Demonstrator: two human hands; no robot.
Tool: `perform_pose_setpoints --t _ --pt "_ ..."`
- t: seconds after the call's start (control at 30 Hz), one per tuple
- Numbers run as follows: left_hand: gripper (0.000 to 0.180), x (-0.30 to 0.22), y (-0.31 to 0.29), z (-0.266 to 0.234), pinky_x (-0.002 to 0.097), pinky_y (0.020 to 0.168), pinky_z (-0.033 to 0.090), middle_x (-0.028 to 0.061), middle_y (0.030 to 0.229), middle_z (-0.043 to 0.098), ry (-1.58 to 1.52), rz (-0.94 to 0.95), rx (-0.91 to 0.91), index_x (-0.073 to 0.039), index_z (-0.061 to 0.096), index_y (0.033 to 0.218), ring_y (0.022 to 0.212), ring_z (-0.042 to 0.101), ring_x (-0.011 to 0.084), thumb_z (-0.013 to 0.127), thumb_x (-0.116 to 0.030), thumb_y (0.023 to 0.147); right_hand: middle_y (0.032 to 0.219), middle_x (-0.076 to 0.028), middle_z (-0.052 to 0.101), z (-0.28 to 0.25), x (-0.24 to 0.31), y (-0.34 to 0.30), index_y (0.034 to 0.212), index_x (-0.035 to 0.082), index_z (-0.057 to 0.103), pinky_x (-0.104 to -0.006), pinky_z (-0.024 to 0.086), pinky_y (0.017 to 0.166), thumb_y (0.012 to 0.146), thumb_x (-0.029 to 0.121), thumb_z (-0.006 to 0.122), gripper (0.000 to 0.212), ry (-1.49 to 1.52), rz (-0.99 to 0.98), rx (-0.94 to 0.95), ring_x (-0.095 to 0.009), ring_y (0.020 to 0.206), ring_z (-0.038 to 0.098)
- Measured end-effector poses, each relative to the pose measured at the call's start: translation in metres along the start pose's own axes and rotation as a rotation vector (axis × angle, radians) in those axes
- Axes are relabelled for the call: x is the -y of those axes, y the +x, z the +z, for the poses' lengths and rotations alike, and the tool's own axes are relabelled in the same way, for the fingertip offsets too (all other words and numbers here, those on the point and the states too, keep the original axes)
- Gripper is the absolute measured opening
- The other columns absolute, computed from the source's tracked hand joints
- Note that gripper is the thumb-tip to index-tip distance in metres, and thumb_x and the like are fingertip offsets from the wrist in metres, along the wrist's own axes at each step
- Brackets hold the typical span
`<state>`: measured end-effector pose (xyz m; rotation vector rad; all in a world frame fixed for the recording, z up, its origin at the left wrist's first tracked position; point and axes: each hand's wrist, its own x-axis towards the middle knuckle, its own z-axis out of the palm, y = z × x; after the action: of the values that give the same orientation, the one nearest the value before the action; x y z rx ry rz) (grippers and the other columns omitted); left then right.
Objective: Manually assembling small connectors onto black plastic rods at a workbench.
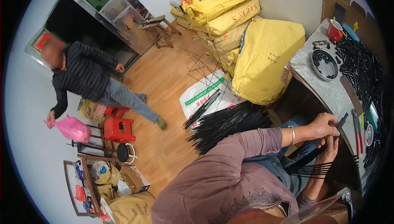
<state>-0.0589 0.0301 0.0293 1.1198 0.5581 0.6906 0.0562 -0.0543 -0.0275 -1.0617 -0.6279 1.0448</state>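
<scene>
My left hand [322, 126], with a bangle at its wrist, is closed around the upper part of a dark rod [342, 121]. Just below it, my right hand [328, 152] has its fingers bent against the same rod. A thicker black shaft [305, 160] runs down from the hands over my lap. Several thin black rods [314, 169] spread sideways across my right forearm. Fingers cover the place where the pieces meet, so I cannot see how they join.
At right, a table [305, 62] bears a heap of black parts [361, 64], a round tin [324, 64], a red cup [334, 30] and red-handled pliers [358, 131]. Black rods [225, 127] lie on the floor near yellow sacks [269, 59]. A person [86, 72] carries a pink bag [74, 128].
</scene>
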Motion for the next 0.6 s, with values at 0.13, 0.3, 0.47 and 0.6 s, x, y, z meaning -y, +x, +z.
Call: perform_pose_setpoints --t 0.13,0.3,0.47,0.6 --pt "0.036 0.006 0.010 0.006 0.0295 0.037 0.048 0.0120 0.073 0.062 0.076 -0.071 0.059 0.007 0.055 0.106 0.046 0.059 0.0154 0.069 -0.010 0.078 0.077 0.002 0.053 0.001 0.014 -0.011 0.109 0.005 0.058 -0.0196 0.035 0.051 0.092 0.018 0.058 0.021 -0.068 0.002 -0.046 -0.006 0.062 0.046" --pt "0.039 -0.010 0.004 -0.010 0.0246 0.053 0.052 0.0083 0.088 0.065 0.112 -0.184 0.062 0.005 0.057 0.116 0.070 0.062 0.0119 0.069 -0.013 0.083 0.078 -0.002 0.059 0.042 0.035 -0.018 0.103 0.004 0.059 -0.0232 0.049 0.055 0.090 0.013 0.059 0.016 -0.084 0.057 -0.110 -0.008 0.063 0.056" --pt "0.031 -0.011 0.013 0.000 0.0235 0.050 0.049 0.0064 0.083 0.064 0.039 -0.184 0.170 0.001 0.059 0.111 0.064 0.060 0.0099 0.069 -0.010 0.083 0.084 -0.003 0.060 0.024 0.032 -0.016 0.114 0.003 0.055 -0.0243 0.050 0.055 0.088 0.009 0.064 0.028 0.110 0.063 -0.111 -0.009 0.065 0.058" --pt "0.040 -0.011 0.008 -0.007 0.0255 0.070 0.051 0.0076 0.091 0.065 0.183 -0.140 0.068 0.003 0.057 0.115 0.079 0.060 0.0108 0.071 -0.012 0.081 0.083 -0.001 0.059 0.034 0.033 -0.019 0.109 0.003 0.057 -0.0241 0.049 0.057 0.087 0.011 0.064 0.024 0.051 0.092 -0.134 -0.009 0.065 0.057"
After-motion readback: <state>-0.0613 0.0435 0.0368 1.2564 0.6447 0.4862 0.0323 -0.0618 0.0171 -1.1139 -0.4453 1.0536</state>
